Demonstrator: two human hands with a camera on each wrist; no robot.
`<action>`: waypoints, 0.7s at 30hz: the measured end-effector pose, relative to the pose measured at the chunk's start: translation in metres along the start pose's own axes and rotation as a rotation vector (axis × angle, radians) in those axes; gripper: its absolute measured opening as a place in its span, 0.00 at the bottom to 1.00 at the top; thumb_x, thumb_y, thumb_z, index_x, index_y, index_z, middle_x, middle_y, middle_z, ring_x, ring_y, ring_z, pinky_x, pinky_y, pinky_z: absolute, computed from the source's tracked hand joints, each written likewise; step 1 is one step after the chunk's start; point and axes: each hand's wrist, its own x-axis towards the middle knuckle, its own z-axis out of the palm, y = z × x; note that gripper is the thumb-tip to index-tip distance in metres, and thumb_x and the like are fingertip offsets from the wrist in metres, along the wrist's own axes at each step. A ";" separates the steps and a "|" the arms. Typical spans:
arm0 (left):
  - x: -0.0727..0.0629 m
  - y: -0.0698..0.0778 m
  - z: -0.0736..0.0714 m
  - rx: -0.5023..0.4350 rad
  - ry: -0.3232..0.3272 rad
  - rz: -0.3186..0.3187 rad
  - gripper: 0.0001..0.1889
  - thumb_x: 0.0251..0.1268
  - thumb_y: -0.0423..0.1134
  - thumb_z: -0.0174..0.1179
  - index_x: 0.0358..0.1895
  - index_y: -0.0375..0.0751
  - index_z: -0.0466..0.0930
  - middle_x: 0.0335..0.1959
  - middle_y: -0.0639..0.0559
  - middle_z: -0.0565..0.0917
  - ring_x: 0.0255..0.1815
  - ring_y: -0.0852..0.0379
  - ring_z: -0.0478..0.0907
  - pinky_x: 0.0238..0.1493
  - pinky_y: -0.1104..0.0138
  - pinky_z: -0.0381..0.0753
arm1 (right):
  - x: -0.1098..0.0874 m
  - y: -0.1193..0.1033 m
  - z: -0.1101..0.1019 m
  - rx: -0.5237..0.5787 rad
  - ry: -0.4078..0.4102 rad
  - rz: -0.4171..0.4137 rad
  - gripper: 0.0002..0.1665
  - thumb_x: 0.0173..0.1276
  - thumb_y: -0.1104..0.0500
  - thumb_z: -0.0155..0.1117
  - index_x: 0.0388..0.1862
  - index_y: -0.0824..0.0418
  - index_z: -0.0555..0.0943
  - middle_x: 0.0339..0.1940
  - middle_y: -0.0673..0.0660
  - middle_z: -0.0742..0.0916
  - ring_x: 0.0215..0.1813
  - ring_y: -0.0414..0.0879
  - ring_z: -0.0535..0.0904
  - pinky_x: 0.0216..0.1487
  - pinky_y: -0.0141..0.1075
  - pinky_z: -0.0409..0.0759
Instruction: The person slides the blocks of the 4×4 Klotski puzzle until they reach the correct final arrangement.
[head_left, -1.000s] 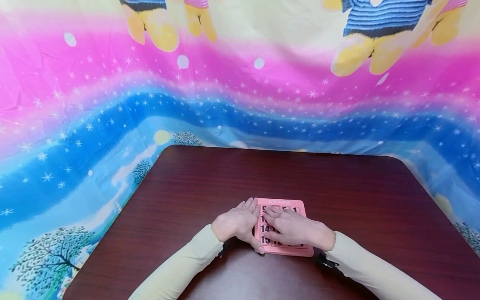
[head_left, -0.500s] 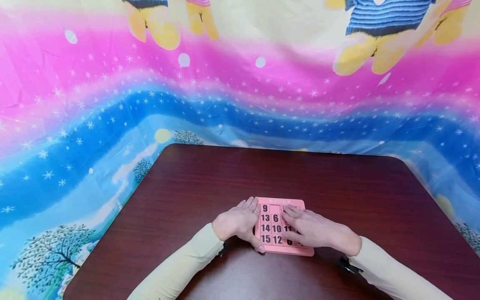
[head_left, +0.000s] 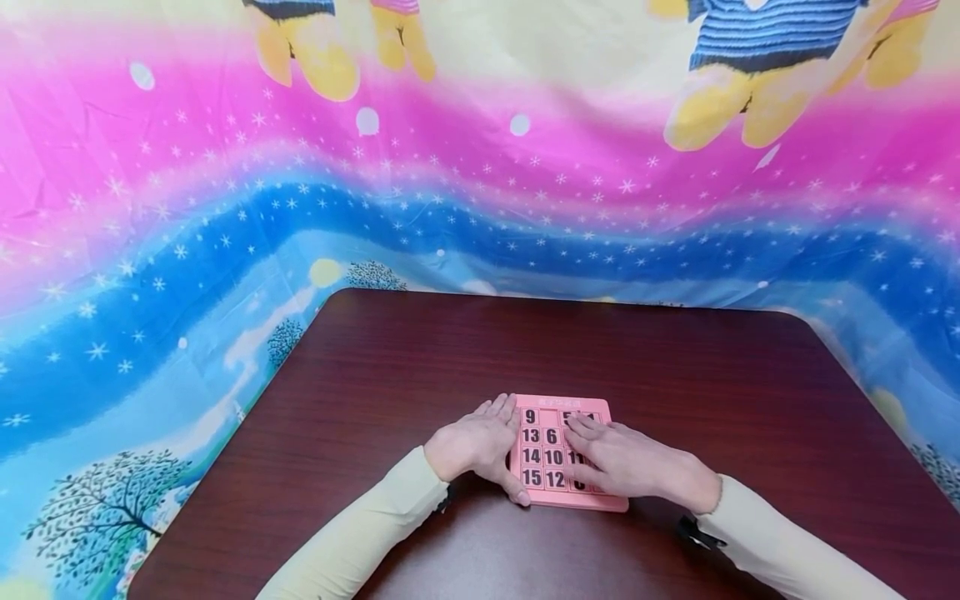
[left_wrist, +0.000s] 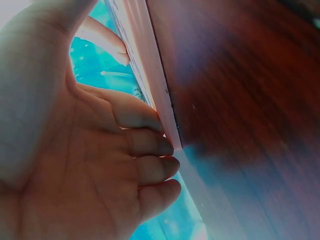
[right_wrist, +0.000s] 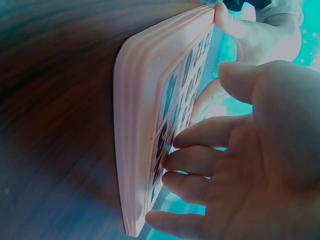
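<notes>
A pink number slide puzzle [head_left: 557,403] lies flat on the table, with black-numbered tiles in rows. A blank slot shows in its top row between the 9 and the 5. My left hand [head_left: 474,442] rests along the puzzle's left side, fingers straight, thumb at the lower left corner. In the left wrist view its fingertips meet the puzzle's edge. Fingers extended, my right hand [head_left: 633,460] lies over the right-hand columns and hides several tiles. In the right wrist view, fingertips [right_wrist: 172,162] are right at the tile faces.
The dark reddish-brown wooden table [head_left: 420,358] has rounded far corners. Behind and beside it hangs a colourful cloth [head_left: 480,150] with snowflakes and trees. A small black device [head_left: 701,532] sits under the right cuff.
My right hand has shifted right across the puzzle, uncovering the 6, 10, 12 and the blank slot. Since half a second ago, more of the 5 shows. The left hand stays put.
</notes>
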 end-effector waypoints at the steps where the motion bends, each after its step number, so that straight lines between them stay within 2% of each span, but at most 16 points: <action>1: 0.000 0.000 0.000 -0.002 -0.001 0.001 0.70 0.36 0.79 0.65 0.78 0.34 0.48 0.81 0.38 0.47 0.82 0.46 0.45 0.81 0.58 0.49 | 0.001 -0.001 0.000 -0.003 0.004 -0.006 0.41 0.73 0.36 0.51 0.72 0.64 0.68 0.75 0.63 0.69 0.78 0.57 0.62 0.72 0.57 0.68; 7: 0.000 0.000 0.000 -0.011 -0.007 -0.003 0.70 0.36 0.79 0.66 0.78 0.34 0.48 0.81 0.39 0.47 0.82 0.46 0.44 0.82 0.58 0.49 | 0.006 -0.006 -0.001 -0.020 0.026 -0.040 0.40 0.74 0.38 0.51 0.71 0.66 0.69 0.73 0.66 0.71 0.76 0.59 0.65 0.70 0.58 0.69; 21: 0.000 0.000 0.000 -0.010 -0.011 -0.004 0.70 0.37 0.79 0.65 0.78 0.34 0.48 0.81 0.38 0.47 0.82 0.46 0.44 0.82 0.59 0.49 | 0.020 -0.015 0.000 0.038 -0.010 -0.005 0.41 0.72 0.36 0.53 0.72 0.62 0.68 0.76 0.63 0.69 0.77 0.55 0.63 0.72 0.60 0.66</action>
